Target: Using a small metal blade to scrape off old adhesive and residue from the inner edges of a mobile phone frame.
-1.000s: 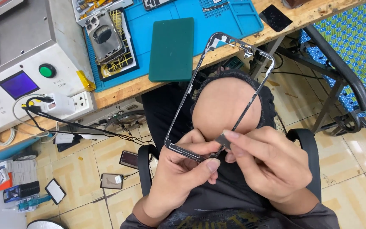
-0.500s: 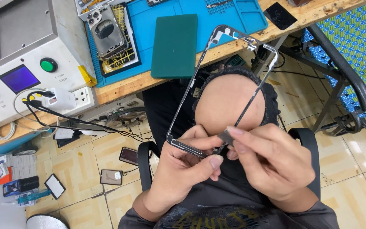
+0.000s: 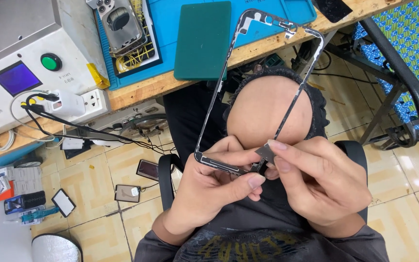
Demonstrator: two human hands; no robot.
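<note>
In both hands, thin bare phone frame (image 3: 263, 87)

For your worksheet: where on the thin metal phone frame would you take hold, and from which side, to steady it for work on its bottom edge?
Grip the phone frame at its bottom rail, from below, as the left hand does here. That short, thicker rail suits a pinch; the long side rails look thin and bendable. The right hand holds a small blade at the same end.

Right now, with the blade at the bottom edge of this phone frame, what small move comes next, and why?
Probably slide the small metal blade a little further along the bottom edge of the phone frame. The right hand pinches the blade against that corner, while the left hand has a grip on the same edge, steadying it.
</note>
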